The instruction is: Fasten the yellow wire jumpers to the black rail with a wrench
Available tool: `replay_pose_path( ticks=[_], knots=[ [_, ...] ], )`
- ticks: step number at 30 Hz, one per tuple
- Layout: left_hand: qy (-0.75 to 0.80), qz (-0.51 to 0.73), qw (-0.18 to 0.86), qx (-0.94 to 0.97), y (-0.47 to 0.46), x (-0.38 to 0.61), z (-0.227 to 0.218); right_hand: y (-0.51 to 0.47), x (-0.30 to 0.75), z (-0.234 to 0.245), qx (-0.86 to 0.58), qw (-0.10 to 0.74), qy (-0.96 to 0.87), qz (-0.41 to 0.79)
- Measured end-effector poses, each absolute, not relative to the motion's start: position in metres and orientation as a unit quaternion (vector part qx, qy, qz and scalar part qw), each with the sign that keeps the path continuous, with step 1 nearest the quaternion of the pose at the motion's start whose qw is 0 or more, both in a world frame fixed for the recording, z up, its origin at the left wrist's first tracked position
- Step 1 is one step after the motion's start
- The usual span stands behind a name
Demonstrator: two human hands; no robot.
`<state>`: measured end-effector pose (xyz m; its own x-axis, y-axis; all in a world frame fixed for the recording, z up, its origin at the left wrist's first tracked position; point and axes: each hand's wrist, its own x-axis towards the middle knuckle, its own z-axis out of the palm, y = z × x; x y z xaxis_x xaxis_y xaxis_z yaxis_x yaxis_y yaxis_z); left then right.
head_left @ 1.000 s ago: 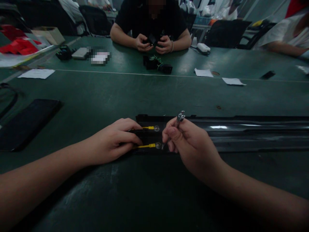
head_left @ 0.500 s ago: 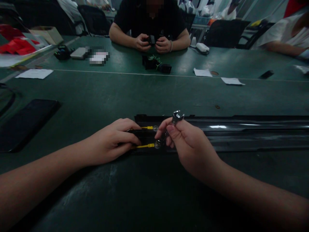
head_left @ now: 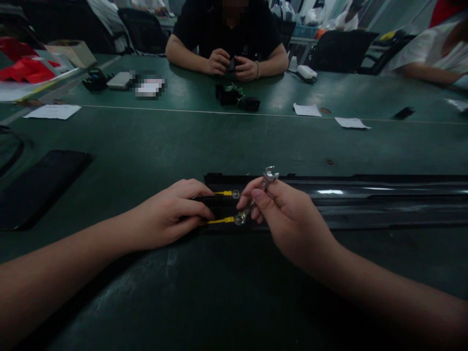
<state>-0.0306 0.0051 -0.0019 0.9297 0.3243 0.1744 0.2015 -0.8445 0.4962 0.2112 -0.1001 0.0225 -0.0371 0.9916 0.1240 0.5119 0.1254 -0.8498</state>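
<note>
A long black rail (head_left: 365, 202) lies across the green table (head_left: 219, 141) in front of me. Its left end carries two yellow-sleeved ring terminals fixed by silver nuts, the far terminal (head_left: 228, 193) and the near terminal (head_left: 226, 220). My left hand (head_left: 170, 212) lies closed over the rail's left end, fingers pressing it down beside the yellow sleeves. My right hand (head_left: 283, 217) pinches a small silver wrench (head_left: 259, 191). The wrench's lower end sits on the near nut and its open jaw points up and away.
A flat black panel (head_left: 40, 185) lies at the left. Across the table a person in black handles a small dark part, with black parts (head_left: 237, 97) before them. Paper slips (head_left: 353, 123) and a white sheet (head_left: 53, 111) lie further back. Another person's arm rests far right.
My right hand has turned the wrench, swinging its upper jaw slightly left and bringing its lower end onto the near nut. My left hand has stayed in place.
</note>
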Motion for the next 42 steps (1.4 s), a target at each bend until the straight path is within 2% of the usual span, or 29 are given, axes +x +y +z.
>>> replay_pose_path(
  ticks=[7, 17, 21, 26, 32, 42],
  knots=[
    [0.135, 0.131, 0.24, 0.952, 0.0056, -0.0312, -0.0027, -0.103, 0.2121, 0.0228, -0.547, 0.387, -0.667, 0.325],
    [0.132, 0.138, 0.246, 0.95, 0.0054, -0.0305, -0.0013, -0.1025, 0.2111, 0.0215, -0.584, 0.422, -0.622, 0.306],
    [0.131, 0.139, 0.245, 0.95, 0.0056, -0.0295, -0.0018, -0.1002, 0.2097, 0.0199, -0.582, 0.431, -0.595, 0.349],
    [0.136, 0.129, 0.242, 0.952, 0.0055, -0.0293, -0.0015, -0.0981, 0.2078, 0.0208, -0.578, 0.418, -0.592, 0.374],
    [0.137, 0.131, 0.242, 0.952, 0.0052, -0.0306, -0.0004, -0.0991, 0.2088, 0.0264, -0.577, 0.402, -0.629, 0.33],
    [0.137, 0.129, 0.245, 0.951, 0.0047, -0.0312, -0.0009, -0.0988, 0.209, 0.0223, -0.578, 0.4, -0.62, 0.348]
  ],
)
